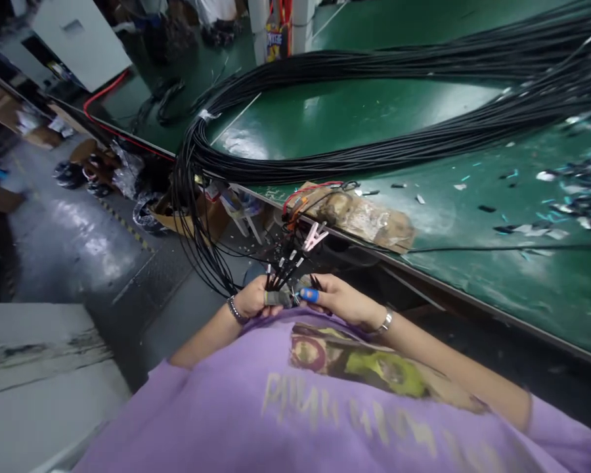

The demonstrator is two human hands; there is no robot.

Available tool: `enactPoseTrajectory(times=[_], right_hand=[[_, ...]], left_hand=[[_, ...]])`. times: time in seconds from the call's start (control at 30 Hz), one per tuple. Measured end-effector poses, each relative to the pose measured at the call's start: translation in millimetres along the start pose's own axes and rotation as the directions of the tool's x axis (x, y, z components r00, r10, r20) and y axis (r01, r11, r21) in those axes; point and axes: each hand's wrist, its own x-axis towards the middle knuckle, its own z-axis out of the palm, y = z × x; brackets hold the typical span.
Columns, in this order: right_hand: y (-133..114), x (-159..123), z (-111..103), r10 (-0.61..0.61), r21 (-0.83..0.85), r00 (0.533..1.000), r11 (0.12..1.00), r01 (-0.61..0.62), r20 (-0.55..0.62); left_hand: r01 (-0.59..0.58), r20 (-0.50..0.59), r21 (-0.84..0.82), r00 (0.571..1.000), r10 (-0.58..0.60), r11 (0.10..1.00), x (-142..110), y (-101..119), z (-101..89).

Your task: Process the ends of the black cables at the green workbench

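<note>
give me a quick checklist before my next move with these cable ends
1. Left hand gripping the cable ends: ok
2. Right hand in close at the same bunch: ok
3. Blue wrap on the right thumb: ok
4. Every wire tip bared: cannot tell, too small
5. White tie around the big black coil: ok
6. Green tabletop free of scraps: not ok

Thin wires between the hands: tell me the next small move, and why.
I'd hold the left hand steady on the cables and ease one of the thin wires aside with the right hand. The wires splay between the fingers, and the right thumb, in its blue wrap, is right beside them. Which wire is too small to tell.
</note>
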Motion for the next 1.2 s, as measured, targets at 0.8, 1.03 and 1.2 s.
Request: enactPoseTrajectory(times=[0.8, 1.03, 1.2], right_hand=[[-3, -1, 0, -0.087, -0.545, 0.988, 0.838, 0.003, -0.128], [11, 12, -6, -0.04, -0.022, 0.984, 0.999, 0.036, -0.171], [13, 14, -18, 0.06, 0.061, 0.881, 0.998, -0.035, -0.469]], left_hand=[[0.092, -0.109, 0.184, 0.991, -0.072, 0.979, -4, 8, 14.4], [0.031, -0.09, 0.115, 0.996, -0.021, 0.993, -4, 9, 9.0], [0.027, -0.043, 0.015, 0.999, -0.026, 1.0, -9, 4, 6.5]])
